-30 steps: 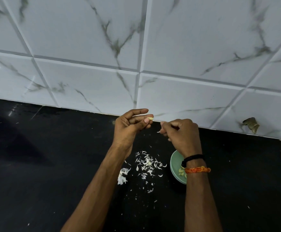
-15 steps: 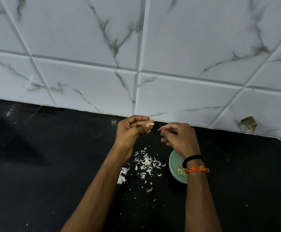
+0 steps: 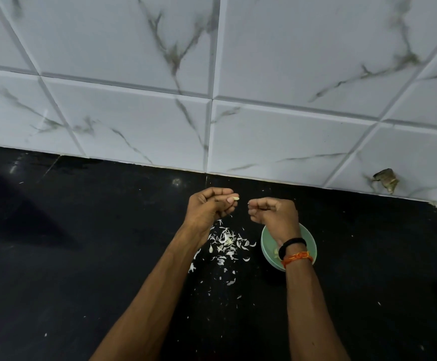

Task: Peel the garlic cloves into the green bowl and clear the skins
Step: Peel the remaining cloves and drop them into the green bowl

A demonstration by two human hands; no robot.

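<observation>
Mid-peel: left hand (image 3: 209, 205) pinches a garlic clove (image 3: 236, 198) above the skins (image 3: 225, 241); right hand (image 3: 273, 212) is curled, maybe pinching skin, can't tell. Next, clove goes right into the green bowl (image 3: 308, 237).

The tabletop (image 3: 82, 256) is polished black stone, faintly glossy. Wall tiles (image 3: 134, 121) are glazed, marble-veined white (one chipped at right). Garlic skins (image 3: 225, 241) look papery and thin; the green bowl (image 3: 308, 238) is smooth, seemingly plastic.

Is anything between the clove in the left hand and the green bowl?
Yes: the right hand and its wrist hang over the bowl, covering much of its opening. The clove, pinched by the left hand, is up and left of them.
</observation>
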